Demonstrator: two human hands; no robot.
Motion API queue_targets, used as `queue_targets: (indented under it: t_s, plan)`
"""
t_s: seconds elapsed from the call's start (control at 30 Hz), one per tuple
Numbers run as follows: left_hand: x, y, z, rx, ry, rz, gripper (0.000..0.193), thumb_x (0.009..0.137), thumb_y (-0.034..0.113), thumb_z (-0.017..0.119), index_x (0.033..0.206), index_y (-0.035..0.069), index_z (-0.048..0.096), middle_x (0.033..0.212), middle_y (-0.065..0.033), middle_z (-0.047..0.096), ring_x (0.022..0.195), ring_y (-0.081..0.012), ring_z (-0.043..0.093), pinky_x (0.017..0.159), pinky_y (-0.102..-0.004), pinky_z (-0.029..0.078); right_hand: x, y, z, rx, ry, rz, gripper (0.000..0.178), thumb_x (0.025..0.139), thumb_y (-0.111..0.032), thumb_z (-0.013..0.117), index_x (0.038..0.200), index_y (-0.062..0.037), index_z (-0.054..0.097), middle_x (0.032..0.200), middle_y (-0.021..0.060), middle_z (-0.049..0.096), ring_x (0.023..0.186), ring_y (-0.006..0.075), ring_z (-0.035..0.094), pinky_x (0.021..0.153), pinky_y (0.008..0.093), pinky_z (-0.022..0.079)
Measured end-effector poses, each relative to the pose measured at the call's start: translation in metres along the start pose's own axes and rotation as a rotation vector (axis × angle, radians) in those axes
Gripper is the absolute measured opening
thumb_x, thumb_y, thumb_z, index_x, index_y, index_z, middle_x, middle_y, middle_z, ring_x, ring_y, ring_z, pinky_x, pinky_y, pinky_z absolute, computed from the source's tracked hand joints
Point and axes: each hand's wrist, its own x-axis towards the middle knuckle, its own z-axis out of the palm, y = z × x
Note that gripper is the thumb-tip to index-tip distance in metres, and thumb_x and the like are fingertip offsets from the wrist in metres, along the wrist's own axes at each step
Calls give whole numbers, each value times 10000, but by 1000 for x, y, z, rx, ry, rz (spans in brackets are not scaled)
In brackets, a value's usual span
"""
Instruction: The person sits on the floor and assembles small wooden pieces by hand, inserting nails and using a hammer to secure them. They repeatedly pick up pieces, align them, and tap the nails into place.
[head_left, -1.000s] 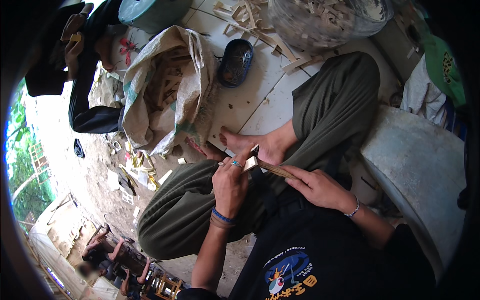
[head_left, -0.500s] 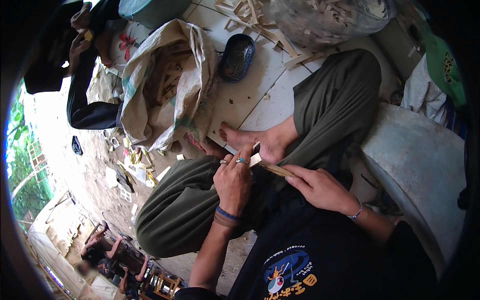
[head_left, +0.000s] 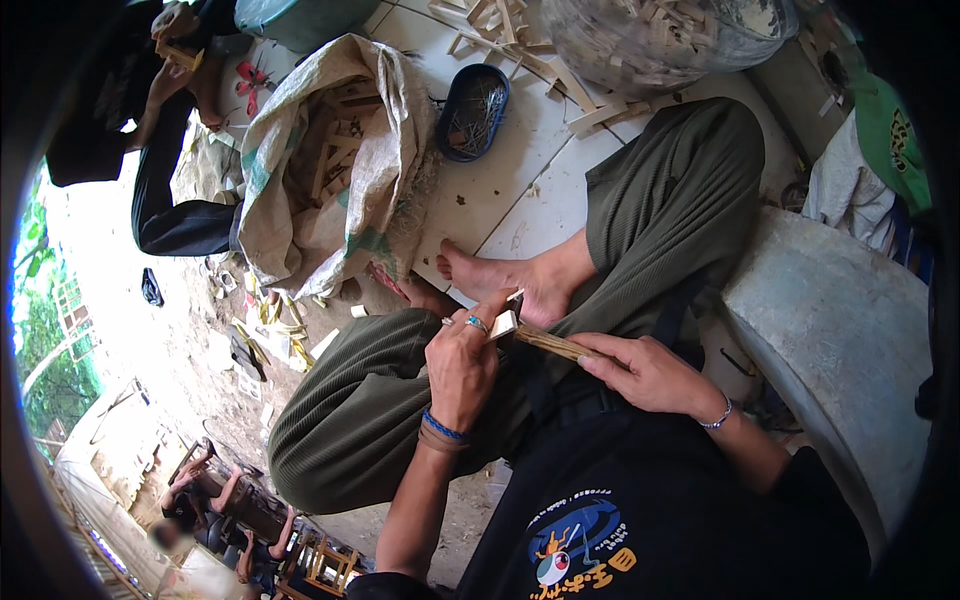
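Over our trousers (head_left: pixel 365 420), our left hand (head_left: pixel 460 365) pinches a block (head_left: pixel 502 325) at the end of the stick (head_left: pixel 550 342) our right hand (head_left: pixel 645 372) grips; it looks unfinished, while pieces (head_left: pixel 338 155) (done or not, unclear) fill the sack (head_left: pixel 268 175).

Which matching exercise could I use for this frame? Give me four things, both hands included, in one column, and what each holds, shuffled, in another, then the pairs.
Column one
1. Left hand
2. Blue oval tray
3. Right hand
4. Woven sack

Column two
A. Loose wood pieces
B. A brown stick
C. A pale wood block
D. Thin metal pins

Pairs: 1-C, 2-D, 3-B, 4-A
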Motion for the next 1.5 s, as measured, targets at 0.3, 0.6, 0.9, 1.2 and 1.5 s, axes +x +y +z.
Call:
queue_targets:
  t_s: [0.3,0.6,0.9,1.2,1.5]
  plan:
    - [6,6,8,283,35,10,524,860,-49,662,1342,154,704,903,-132,712,793,-338,649,711,-434,528,0,-7,19,-309,240,-73,362,1082,-256,579,1400,-89,630,854,232,713,780,436,701,698,520,548]
    - [9,-14,1,-30,97,-6,425,896,-75,640,1270,105,735,825,-180,658,762,-376,653,705,-434,507,14,-4,-12,-177,88,-84,412,1072,-297,602,1440,-113,628,811,234,689,745,430,676,667,476,526]
    - [10,-6,-5,-245,45,-72,399,939,-57,621,1287,103,731,951,-203,729,825,-375,706,766,-367,539,17,9,-17,27,-54,-67,440,1084,-290,617,1456,-55,605,752,103,620,668,105,518,660,316,485]
    - [7,-11,-2,-295,4,-101,416,929,-72,628,1289,106,735,937,-173,745,793,-300,717,759,-331,548,15,12,-27,35,-117,-64,424,1091,-262,611,1460,-54,605,761,89,621,693,92,531,670,300,487]
    - [7,-6,0,-151,-13,-117,458,902,-83,639,1307,114,720,996,-164,764,869,-307,751,813,-351,569,11,-5,-33,-177,-51,-75,433,1084,-244,601,1480,-71,585,796,161,679,692,253,666,674,388,520]
